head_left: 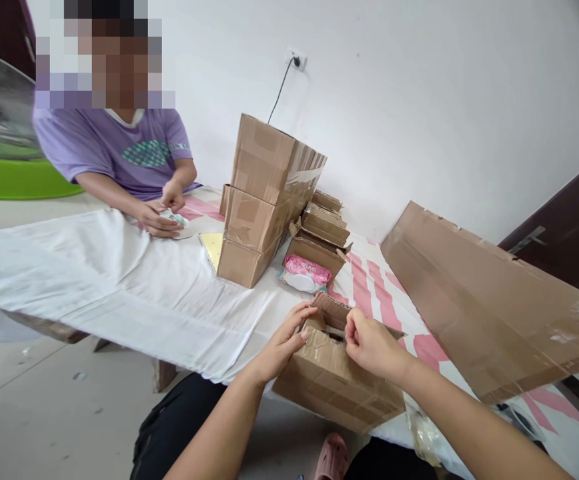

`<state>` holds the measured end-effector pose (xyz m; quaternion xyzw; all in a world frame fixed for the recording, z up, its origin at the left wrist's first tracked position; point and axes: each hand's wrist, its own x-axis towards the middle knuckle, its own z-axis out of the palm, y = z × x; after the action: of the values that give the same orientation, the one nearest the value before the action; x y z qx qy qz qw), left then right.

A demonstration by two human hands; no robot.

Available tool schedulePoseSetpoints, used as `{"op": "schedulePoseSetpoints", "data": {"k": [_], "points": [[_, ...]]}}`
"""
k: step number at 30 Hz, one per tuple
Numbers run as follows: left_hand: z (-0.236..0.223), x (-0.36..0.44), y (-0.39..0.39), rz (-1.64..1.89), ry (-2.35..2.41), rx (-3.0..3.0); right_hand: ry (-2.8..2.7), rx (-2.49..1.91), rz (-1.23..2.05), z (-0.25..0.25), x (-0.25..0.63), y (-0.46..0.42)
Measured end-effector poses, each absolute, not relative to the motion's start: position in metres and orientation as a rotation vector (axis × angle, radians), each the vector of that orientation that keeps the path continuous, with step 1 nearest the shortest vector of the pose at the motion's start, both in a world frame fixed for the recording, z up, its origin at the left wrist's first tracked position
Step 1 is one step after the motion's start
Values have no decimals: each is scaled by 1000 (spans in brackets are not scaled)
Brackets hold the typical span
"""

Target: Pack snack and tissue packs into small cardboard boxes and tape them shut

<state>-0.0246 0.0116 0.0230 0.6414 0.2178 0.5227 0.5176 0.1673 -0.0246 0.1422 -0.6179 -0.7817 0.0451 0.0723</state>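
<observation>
A taped brown cardboard box (339,390) sits at the table's near edge, its far top flap raised and a small dark gap showing in its top. My left hand (287,340) grips the box's left upper corner, thumb on the top and fingers by the flap. Curled closed, my right hand (372,343) is at the right side of the gap; what its fingers pinch, if anything, is hidden. Just beyond the box lies a pink and white pack of wipes (307,273), in front of an open cardboard box (319,247).
Stacked taped boxes (252,213) stand left of centre, with more open boxes (327,213) behind the wipes. A large cardboard sheet (469,300) leans at right. Across the white cloth (169,293), a person in a purple shirt (119,147) handles a small pale item.
</observation>
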Motion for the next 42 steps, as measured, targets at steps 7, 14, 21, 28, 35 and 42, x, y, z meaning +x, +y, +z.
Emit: {"op": "schedulePoseSetpoints", "data": {"k": [7,14,21,28,35,42], "points": [[23,-25,13,1243,517,1570,-2227,-1731,84,146,192,-29],[23,-26,12,1241,552,1569,-2302,-1432,-541,117,276,-73],[20,-23,12,1270,574,1588,-2421,-2095,-407,15,351,-133],[22,-21,14,1273,470,1577,-2309,-2343,-57,10,346,-151],[16,-15,19,1368,344,1452,-2136,-2175,-198,41,343,-138],[19,-18,20,1343,407,1502,-1949,-1536,-383,100,300,-108]]}}
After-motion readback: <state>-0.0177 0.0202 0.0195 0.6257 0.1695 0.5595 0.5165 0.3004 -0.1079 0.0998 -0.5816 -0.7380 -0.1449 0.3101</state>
